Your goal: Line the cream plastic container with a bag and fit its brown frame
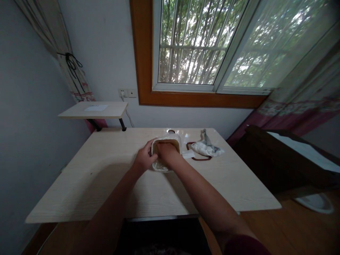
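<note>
A squarish tub (pixel 162 167) with a pale, shiny plastic-looking outside and a brownish inside stands on the table, its opening tilted toward me. My left hand (pixel 145 156) grips its left side, thumb at the near rim and fingers around the outer wall. My right hand (pixel 167 153) reaches down into the opening, so its fingers are hidden. What they touch inside cannot be seen. To the right of the tub lies a knotted clear plastic bag (pixel 207 147) with white contents, over a reddish-brown rectangular frame (pixel 201 159). A small white strip (pixel 188 154) lies between tub and bag.
The pale wooden table (pixel 101 191) has a raised shelf (pixel 95 109) at its back left, with a white paper on it. A black open drawer or bin (pixel 162 233) is below the near edge. Dark furniture (pixel 287 159) stands to the right.
</note>
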Tool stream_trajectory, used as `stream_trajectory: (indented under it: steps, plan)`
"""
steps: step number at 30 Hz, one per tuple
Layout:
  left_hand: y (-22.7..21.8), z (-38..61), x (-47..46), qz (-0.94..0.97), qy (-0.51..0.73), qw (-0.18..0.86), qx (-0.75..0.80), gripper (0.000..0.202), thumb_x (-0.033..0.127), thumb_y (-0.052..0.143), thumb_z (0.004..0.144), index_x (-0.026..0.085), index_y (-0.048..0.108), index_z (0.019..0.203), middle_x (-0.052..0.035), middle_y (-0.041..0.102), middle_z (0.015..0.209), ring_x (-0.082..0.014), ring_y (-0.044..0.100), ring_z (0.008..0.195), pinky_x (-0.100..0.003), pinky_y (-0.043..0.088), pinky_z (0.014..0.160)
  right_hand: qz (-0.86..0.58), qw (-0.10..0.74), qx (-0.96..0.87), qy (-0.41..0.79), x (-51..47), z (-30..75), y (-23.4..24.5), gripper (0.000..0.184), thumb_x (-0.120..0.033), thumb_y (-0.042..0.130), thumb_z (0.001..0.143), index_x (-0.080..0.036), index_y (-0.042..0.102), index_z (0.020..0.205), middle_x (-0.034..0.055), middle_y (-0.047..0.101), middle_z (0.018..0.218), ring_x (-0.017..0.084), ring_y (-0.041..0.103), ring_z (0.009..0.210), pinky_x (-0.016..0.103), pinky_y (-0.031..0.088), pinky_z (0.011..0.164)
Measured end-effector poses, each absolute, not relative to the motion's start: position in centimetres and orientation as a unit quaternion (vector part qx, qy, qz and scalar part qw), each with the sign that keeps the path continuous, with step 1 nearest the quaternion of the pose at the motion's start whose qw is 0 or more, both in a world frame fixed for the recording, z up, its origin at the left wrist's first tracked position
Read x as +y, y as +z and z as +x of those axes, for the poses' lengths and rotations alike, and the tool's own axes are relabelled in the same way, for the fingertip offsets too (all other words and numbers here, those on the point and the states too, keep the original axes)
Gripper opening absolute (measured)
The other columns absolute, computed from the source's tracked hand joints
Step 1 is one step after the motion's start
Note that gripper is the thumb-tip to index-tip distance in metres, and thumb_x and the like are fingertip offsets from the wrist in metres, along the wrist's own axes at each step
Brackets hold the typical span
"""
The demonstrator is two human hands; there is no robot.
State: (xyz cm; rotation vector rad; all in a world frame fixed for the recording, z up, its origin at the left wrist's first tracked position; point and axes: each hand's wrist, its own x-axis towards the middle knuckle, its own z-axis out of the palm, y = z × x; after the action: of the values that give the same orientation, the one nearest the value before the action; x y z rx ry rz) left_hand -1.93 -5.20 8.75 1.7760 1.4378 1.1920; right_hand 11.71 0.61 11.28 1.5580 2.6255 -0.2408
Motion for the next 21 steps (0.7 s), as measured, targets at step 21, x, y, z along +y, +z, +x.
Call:
stream_trajectory:
  steps: [21]
  plan:
    - [9.1,-1.5,-5.1,0.626,0.458,0.216,0.594,0.059,0.020,0.056,0.075,0.017,0.064,0.133,0.0063,0.052,0.060,-0.0099,0.045,0.054,-0.020,0.037,0.057,0.492,0.012,0.870,0.024,-1.5,12.3,10.4,0.038,-0.008,0.037,0.098,-0.006,0.068,0.120,0.0259,0.065,0.124,0.033,0.065,0.114,0.040,0.054,0.090]
